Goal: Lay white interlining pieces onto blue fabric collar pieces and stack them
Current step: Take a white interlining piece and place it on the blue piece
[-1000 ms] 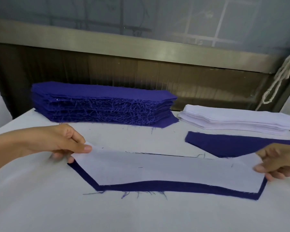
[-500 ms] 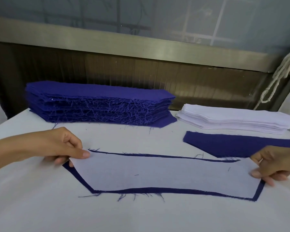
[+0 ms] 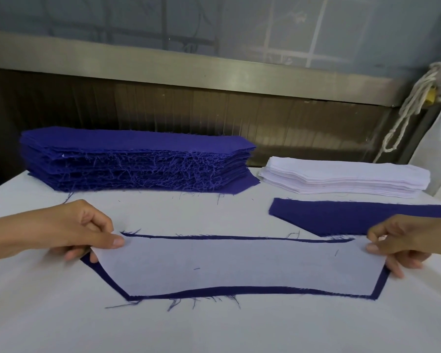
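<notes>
A white interlining piece (image 3: 239, 266) lies on a blue collar piece (image 3: 214, 293) in front of me, with a thin blue border showing at the near, far and side edges. My left hand (image 3: 82, 233) pinches the white piece's left end between thumb and fingers. My right hand (image 3: 402, 243) pinches its right end the same way. Behind, a tall stack of blue collar pieces (image 3: 138, 159) sits at the back left, and a lower stack of white interlining pieces (image 3: 346, 178) sits at the back right.
A single blue piece (image 3: 346, 216) lies flat between the white stack and my right hand. Everything rests on a white table (image 3: 214, 332). A metal rail and dark panel run along the back; white cords (image 3: 413, 105) hang at the right.
Both hands have slid the white piece toward me over the blue piece. The wide blue band at the near edge has narrowed, and a blue strip now shows at the far edge.
</notes>
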The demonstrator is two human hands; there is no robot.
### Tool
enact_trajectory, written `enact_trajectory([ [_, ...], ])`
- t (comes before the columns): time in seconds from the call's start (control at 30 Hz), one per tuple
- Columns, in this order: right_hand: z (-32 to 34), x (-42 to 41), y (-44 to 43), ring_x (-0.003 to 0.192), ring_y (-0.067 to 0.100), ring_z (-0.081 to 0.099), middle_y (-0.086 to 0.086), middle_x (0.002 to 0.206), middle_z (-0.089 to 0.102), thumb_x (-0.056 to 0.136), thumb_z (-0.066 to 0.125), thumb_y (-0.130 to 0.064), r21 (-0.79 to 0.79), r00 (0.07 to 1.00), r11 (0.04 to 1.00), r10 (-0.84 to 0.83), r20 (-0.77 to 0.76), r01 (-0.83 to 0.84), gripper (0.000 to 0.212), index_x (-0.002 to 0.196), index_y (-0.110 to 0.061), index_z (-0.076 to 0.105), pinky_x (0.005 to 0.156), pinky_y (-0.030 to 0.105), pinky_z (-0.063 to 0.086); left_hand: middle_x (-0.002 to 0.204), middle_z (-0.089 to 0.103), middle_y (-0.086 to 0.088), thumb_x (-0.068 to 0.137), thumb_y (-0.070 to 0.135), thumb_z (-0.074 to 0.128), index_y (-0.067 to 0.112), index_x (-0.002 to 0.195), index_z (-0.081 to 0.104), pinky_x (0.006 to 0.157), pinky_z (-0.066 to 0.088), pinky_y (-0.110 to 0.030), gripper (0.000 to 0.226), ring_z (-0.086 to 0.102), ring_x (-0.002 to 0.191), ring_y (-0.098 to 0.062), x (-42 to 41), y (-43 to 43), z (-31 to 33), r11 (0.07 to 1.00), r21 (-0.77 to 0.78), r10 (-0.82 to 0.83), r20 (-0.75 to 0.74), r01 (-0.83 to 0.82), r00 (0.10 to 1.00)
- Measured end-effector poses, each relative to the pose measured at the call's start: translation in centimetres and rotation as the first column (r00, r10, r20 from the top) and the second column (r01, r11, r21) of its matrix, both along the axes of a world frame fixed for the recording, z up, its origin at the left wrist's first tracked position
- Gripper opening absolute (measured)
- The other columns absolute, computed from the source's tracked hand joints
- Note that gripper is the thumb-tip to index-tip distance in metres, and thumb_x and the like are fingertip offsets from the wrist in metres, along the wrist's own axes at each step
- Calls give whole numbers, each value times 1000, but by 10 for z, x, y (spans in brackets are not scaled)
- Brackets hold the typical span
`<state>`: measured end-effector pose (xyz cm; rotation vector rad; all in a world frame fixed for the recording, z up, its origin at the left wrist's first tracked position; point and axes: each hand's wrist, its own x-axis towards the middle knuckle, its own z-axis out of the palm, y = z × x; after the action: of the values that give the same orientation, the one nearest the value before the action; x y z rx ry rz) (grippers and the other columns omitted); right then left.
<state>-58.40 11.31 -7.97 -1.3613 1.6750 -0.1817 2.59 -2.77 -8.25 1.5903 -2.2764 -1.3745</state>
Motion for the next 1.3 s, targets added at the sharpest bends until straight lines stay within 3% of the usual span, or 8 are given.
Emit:
enact_trajectory([
  [0.47, 2, 9, 4, 49, 13, 52, 22, 75, 72, 85, 73, -60, -36, 996, 999, 12, -83, -15, 41, 75, -21, 64, 44, 16, 29, 72, 72, -21, 54, 71, 84, 14, 69, 72, 42, 37, -12, 60, 45, 36, -10, 2, 1, 3, 1000, -20, 1, 9, -1, 1000],
  [0.7, 1, 11, 4, 49, 13, 55, 22, 72, 72, 82, 74, -64, -54, 990, 998, 10, -142, -17, 45, 75, -20, 64, 44, 15, 31, 72, 65, -36, 50, 76, 83, 18, 65, 67, 44, 42, -11, 62, 62, 44, -10, 5, 1, -4, 992, -120, 33, 53, -27, 998],
  [1.0, 9, 16, 7, 48, 12, 55, 16, 70, 73, 68, 80, -69, -35, 969, 999, -43, -245, 35, 51, 63, -21, 67, 43, 16, 33, 62, 72, -10, 47, 83, 76, 22, 61, 66, 49, 46, -15, 64, 54, 42, -14, 1, 13, 5, 980, -188, 103, 160, -72, 982],
  [1.3, 11, 4, 10, 51, 8, 57, 14, 72, 73, 64, 84, -68, -44, 959, 998, -63, -276, 53, 48, 69, -23, 70, 44, 14, 35, 62, 73, -10, 28, 89, 76, 21, 58, 67, 53, 50, -20, 76, 56, 44, -15, 6, 12, 15, 974, -219, 97, 205, -51, 974],
])
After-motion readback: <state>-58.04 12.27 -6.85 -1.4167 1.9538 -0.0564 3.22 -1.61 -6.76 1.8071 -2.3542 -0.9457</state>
